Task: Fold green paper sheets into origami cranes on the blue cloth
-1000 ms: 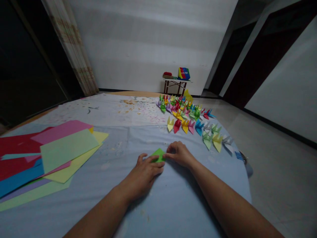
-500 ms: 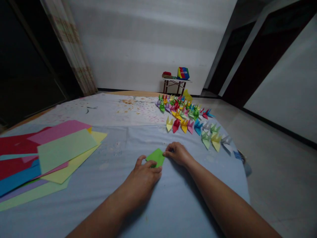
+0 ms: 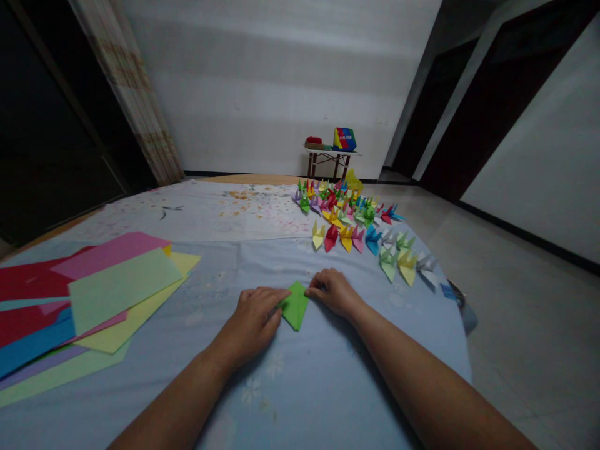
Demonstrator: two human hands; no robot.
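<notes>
A small green folded paper (image 3: 296, 307) lies on the light blue tablecloth (image 3: 309, 387), its shape a kite with the long point toward me. My left hand (image 3: 255, 315) is at its left side, with thumb and forefinger closed on the left corner. On the other side, my right hand (image 3: 332, 290) pinches the right corner between thumb and fingers, the other fingers curled in. Part of the paper's left edge is hidden beneath my left fingers.
Coloured paper sheets (image 3: 124, 290) lie overlapping at the left. Several folded paper cranes (image 3: 345, 237) stand in rows at the back right, near the table's curved edge. A small side table (image 3: 332, 152) with a colourful box (image 3: 344, 139) is by the far wall.
My left hand has shifted from the paper's near edge to its left corner. The green paper now looks narrower and kite-shaped, with its near point uncovered. My right hand stays at the right corner.
</notes>
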